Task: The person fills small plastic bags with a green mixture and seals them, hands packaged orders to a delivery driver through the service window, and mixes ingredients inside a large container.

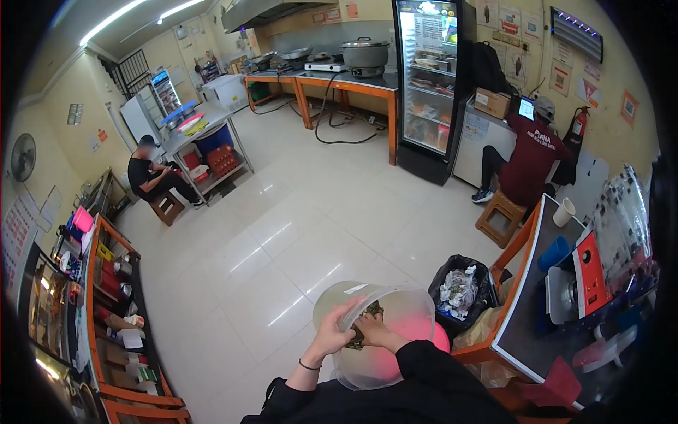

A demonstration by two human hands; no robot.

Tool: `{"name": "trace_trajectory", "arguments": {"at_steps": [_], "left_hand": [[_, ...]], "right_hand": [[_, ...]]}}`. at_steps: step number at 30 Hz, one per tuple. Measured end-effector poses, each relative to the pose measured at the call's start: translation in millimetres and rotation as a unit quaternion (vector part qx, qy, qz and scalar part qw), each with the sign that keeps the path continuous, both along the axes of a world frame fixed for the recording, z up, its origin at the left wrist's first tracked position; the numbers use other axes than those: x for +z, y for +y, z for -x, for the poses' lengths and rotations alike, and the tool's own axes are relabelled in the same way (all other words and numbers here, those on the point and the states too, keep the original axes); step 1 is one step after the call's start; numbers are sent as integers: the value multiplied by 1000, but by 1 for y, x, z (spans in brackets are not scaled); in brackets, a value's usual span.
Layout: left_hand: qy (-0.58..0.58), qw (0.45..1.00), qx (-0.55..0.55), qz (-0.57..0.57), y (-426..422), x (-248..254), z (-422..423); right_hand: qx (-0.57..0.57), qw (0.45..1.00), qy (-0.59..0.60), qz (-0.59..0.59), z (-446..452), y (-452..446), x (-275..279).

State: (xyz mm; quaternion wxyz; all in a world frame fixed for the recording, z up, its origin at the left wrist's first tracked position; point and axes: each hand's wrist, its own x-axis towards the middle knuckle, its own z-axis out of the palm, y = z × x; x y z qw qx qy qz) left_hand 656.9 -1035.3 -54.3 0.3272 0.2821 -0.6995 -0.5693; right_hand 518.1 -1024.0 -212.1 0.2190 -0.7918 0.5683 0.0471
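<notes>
A clear plastic tub (412,300) is tilted in front of me, its rim turned toward me. My left hand (335,331) is closed over the tub's rim at the left, with a dark band on the wrist. Inside the tub, my right hand (375,332) has its fingers closed on a dark green, leafy-looking clump (373,309). The fingertips are partly hidden by the clump. Pink shows through the tub's wall, and a bright pink rounded vessel (441,340) stands against its right side.
A black-lined bin (458,291) of rubbish stands right of the tub, beside an orange-edged table (519,339). A person in maroon (530,159) sits at the back right, another in black (147,173) at the left. Shelving (106,283) lines the left.
</notes>
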Motion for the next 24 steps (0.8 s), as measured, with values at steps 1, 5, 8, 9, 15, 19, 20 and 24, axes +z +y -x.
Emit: {"name": "trace_trajectory", "arguments": {"at_steps": [1,5,8,9,15,19,20,24], "left_hand": [[3,1000,0,0,0,0,-1],[-4,1000,3,15,-1,2,0],[-5,1000,6,21,0,4,-1],[-1,1000,6,21,0,5,-2],[-13,1000,2,13,-3,-4,-3],[-11,999,-1,32,-3,-1,-2],[-13,999,1,34,-3,0,-2],[-37,998,10,50,1,11,-2]], "right_hand": [[11,1000,-15,-3,-1,1,0],[39,999,-9,33,-4,6,1],[36,998,-43,-19,-7,4,5],[34,998,-49,-35,-8,3,6],[116,989,-6,-89,-21,-2,19],[135,986,-39,88,-27,7,15],[131,981,-60,133,-29,8,14],[16,939,-263,219,-47,8,-31]]}}
